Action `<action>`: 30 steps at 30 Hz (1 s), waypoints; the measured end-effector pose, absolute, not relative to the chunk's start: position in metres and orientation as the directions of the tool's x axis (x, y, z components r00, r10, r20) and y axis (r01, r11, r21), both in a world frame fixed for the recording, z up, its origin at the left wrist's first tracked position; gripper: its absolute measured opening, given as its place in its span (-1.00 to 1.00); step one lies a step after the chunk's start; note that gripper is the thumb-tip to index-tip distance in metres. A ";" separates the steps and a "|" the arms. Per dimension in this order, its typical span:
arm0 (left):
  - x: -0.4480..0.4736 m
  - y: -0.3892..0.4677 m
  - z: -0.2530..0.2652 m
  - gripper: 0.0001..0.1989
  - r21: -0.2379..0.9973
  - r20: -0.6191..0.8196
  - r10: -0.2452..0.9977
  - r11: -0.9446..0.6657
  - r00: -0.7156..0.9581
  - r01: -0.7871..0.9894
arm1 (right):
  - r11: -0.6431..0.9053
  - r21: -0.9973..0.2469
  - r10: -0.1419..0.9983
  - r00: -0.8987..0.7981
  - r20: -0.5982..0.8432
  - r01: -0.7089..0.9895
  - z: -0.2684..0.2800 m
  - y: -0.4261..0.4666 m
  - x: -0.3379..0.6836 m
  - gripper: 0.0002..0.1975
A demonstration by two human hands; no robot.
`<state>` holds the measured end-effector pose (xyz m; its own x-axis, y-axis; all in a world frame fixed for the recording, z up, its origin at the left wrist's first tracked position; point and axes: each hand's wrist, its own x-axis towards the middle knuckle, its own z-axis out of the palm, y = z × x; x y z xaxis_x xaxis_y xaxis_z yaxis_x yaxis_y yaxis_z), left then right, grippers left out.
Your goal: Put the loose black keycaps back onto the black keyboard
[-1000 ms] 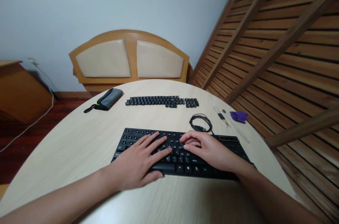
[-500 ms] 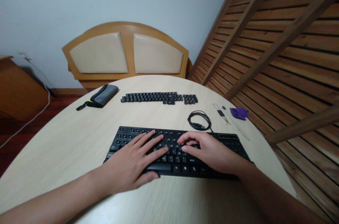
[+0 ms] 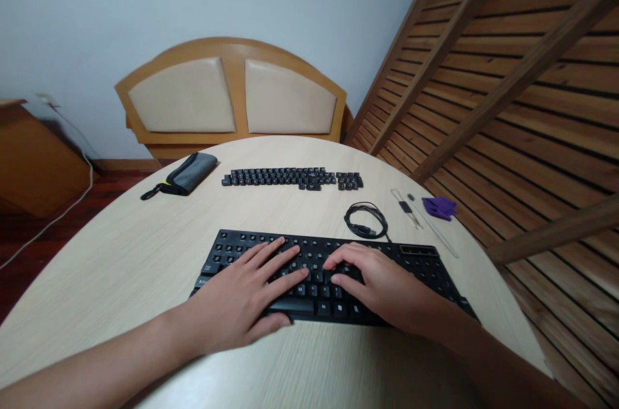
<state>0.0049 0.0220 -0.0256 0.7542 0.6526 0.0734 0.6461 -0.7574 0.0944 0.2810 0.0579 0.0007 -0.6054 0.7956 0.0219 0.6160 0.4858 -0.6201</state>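
A black keyboard (image 3: 294, 308) lies on the table in front of me. Its upper rows show bare key sockets, while keycaps sit on the lower rows. Spread flat over its left half is my left hand (image 3: 242, 293), open, with fingertips resting on the keys. My right hand (image 3: 380, 277) is over the right half, index finger and thumb bent down at the keys with a small gap between them. I see nothing held there; its other fingers are mostly hidden. Loose black keycaps (image 3: 275, 177) stand in rows farther back on the table.
The keyboard's coiled cable (image 3: 366, 220) lies behind it. To the right are a wire keycap puller (image 3: 405, 206), a thin rod with a dark tip (image 3: 435, 227) and a purple cloth (image 3: 439, 208). A grey pouch (image 3: 191, 173) lies at the back left of the round table (image 3: 120, 248).
My right index finger and thumb have shifted slightly down at the keys, and the right wrist is a little lower. My left hand stays in place.
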 end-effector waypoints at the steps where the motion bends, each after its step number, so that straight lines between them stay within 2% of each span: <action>1: 0.005 0.022 -0.026 -0.35 0.093 0.072 0.651 -0.758 0.755 0.645 | 0.500 -0.604 0.791 -0.611 0.026 0.621 0.000 0.057 0.281 -0.85; 12: 0.004 0.021 -0.027 -0.35 0.106 0.088 0.652 -0.758 0.753 0.643 | 0.537 -0.446 0.813 -0.580 0.048 0.716 0.000 0.049 0.270 -0.87; 23: 0.004 0.021 -0.027 -0.35 0.089 0.098 0.652 -0.758 0.752 0.646 | 0.566 -0.478 0.797 -0.594 0.110 0.672 -0.003 0.052 0.276 -0.89; 30: 0.004 0.021 -0.027 -0.35 0.083 0.096 0.652 -0.759 0.753 0.646 | 0.609 -0.407 0.780 -0.607 0.153 0.681 -0.005 0.044 0.272 -0.88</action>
<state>0.0040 0.0211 -0.0271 0.7525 0.6515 0.0960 0.6462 -0.7586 0.0834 0.2716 0.0440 -0.0048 -0.6070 0.7799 0.1527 0.6805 0.6093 -0.4071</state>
